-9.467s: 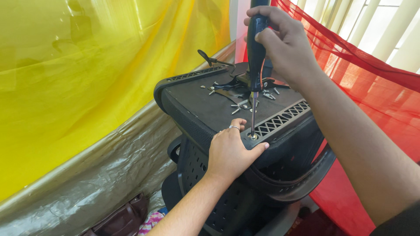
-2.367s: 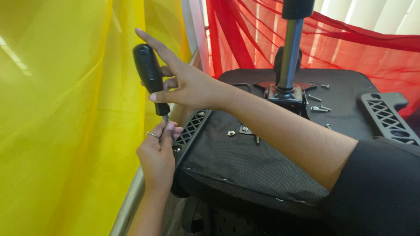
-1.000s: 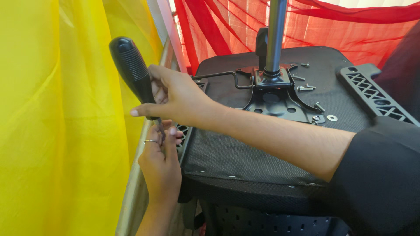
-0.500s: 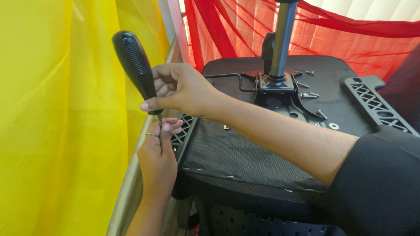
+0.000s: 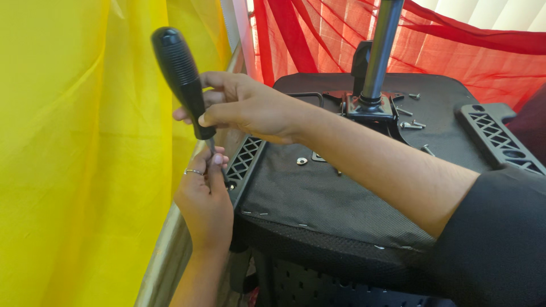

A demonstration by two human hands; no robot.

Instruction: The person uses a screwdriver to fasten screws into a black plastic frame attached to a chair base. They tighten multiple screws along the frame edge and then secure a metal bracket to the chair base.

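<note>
Here we are driving a fastener at the edge of an upturned chair seat (image 5: 341,193), and we judge the work only partly done. Our right hand (image 5: 250,111) is wrapping its fingers around the lower end of the black screwdriver (image 5: 181,79), whose ribbed handle is tilting up and away from us above the knuckles. Just below it, our left hand (image 5: 206,196) is pinching its fingertips together around the thin shaft, steadying the tip against the latticed plastic bracket (image 5: 244,162) touching that hand. Beyond our right forearm, loose screws (image 5: 410,124) are lying on the seat's underside near the metal post (image 5: 380,51), and a washer (image 5: 302,161) is sitting just beside the wrist, so we reckon several fastenings are waiting. A matching bracket (image 5: 500,142) is lying well apart from both hands. The tip itself and whatever screw it is meeting are hiding behind our left fingers, so we cannot tell how deep the screw is sitting. The post is running out of view at the top, and the chair below the seat is being cut off.
</note>
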